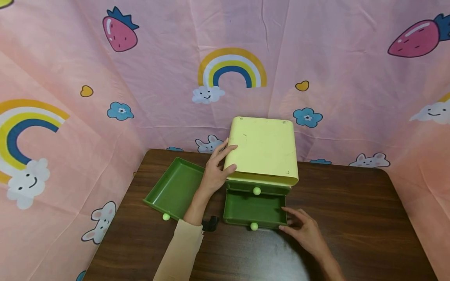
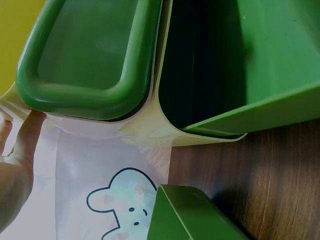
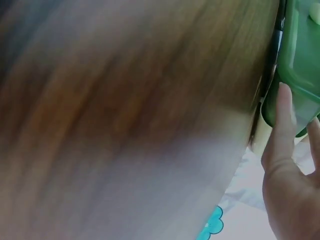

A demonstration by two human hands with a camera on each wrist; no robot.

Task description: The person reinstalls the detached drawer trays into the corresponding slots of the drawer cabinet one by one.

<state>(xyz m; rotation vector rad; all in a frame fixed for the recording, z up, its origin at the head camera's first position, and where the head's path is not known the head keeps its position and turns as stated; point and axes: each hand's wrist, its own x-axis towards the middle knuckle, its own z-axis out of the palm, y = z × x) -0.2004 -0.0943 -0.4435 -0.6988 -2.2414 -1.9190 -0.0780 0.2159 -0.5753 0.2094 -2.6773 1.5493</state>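
A pale yellow drawer cabinet (image 1: 261, 146) stands at the back of the table. My left hand (image 1: 213, 173) rests on its left side, fingers spread and thumb over the top edge. The bottom green drawer (image 1: 254, 208) is pulled out and holds nothing. At its front right corner my right hand (image 1: 305, 231) grips it, thumb (image 3: 284, 107) on the front and fingers on the side wall. Above it the middle drawer (image 2: 90, 50) sits closed in the cabinet. The top compartment (image 2: 12, 40) has no drawer in it.
A loose green drawer (image 1: 175, 187) with a light green knob (image 1: 166, 216) lies on the dark wooden table (image 1: 351, 218), left of the cabinet and partly behind my left forearm. Pink patterned cloth (image 1: 168, 78) hangs behind the table and along both sides.
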